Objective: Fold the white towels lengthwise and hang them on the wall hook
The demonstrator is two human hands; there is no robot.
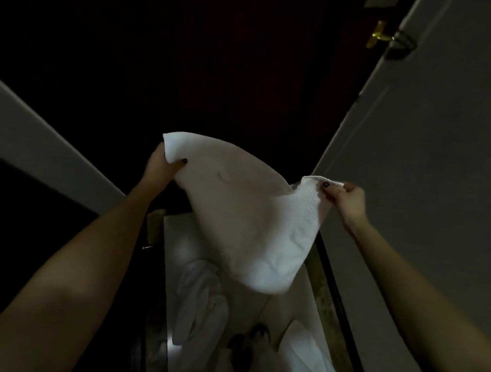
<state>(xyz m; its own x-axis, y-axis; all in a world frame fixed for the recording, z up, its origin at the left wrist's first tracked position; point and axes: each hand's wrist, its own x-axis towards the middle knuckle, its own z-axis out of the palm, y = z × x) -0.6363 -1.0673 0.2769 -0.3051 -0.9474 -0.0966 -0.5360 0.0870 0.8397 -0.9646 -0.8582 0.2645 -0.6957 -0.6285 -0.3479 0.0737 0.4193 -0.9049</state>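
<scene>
We held a white towel (250, 216) spread in the air at the centre of the frame, against a dark background. It was dimly lit. The right part of the cloth showed a fine waffle-like texture, and the left part looked smoother and pinkish-grey in shadow. Its top edge sagged in a curve between the two held corners, and the body hung down to a rounded, loosely bunched lower end just right of centre.

Our left hand (161, 166), left of centre, gripped the upper left corner. The thumb lay on the near face with a dark-painted nail, and the other fingers were hidden behind the cloth. Our right hand (347, 201), right of centre, pinched the other corner between thumb and curled fingers. Both bare forearms reached up from the lower corners of the frame.

Below the towel, at lower centre, crumpled white cloths (198, 302) lay on a pale floor (172, 238). At the upper right, a brass handle (376, 36) showed beside a pale panel (451, 177).
</scene>
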